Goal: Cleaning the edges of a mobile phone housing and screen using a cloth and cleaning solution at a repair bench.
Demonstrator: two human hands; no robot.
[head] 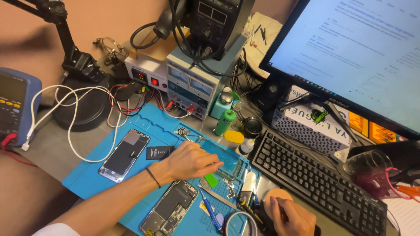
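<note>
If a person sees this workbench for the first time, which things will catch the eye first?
The bright blue work mat at the centre stands out, with an opened phone and a second phone frame lying on it. The left hand rests on a clear phone frame in the middle of the mat. At upper right, a large lit monitor hangs over a black keyboard.

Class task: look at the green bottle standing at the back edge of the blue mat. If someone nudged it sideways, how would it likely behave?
The green bottle stands upright, tall and narrow, so it would probably tip. Being round, it might then roll toward the keyboard. It looks like light plastic, so likely easy to knock.
</note>
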